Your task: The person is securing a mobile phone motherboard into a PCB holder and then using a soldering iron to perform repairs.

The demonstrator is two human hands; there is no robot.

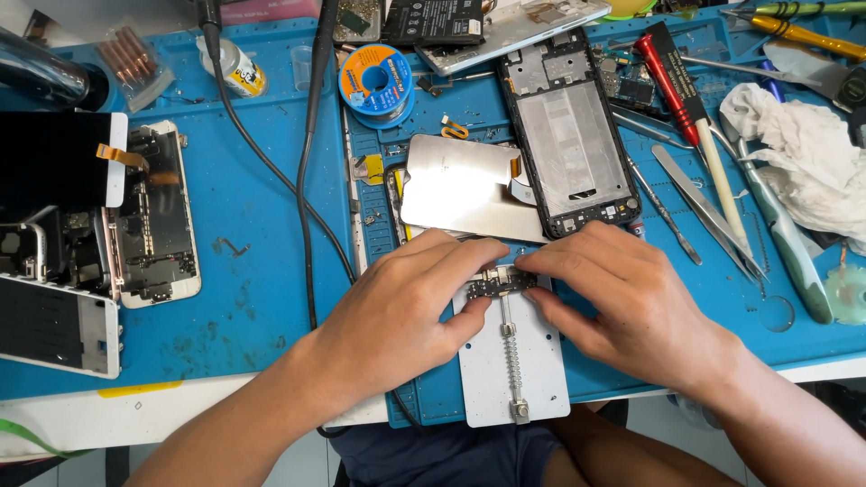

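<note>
**Small board pinched over the metal holder**

Blue matting (262, 271) covered the table, and at lower centre of the frame both hands met over a small dark circuit board (499, 282). The board sat across the top of a silver holder plate (514, 361) with a sprung slide running down its middle. The left hand (397, 316) was closed on the board's left end with thumb and forefinger; the right hand (622, 307) pinched its right end the same way, remaining fingers curled against the plate.

The board looked thin, light and stiff, and likely fragile: bare components showed on its face, so the edges and ends seemed the safe places to hold, as both hands did. The plate looked rigid and heavy enough to stay put.

One board and one holder plate were in hand. Just above them lay one shiny metal shield (460, 185) and one black phone frame (570, 135), upper centre. One solder spool (376, 83) with a blue rim sat upper centre-left. One red-handled screwdriver (672, 81) and at least two tweezers (704, 203) lay at right, beside one crumpled white cloth (803, 153). At far left, one opened white phone (158, 216) was clear; other phone parts lay about it, their count uncertain.
</note>
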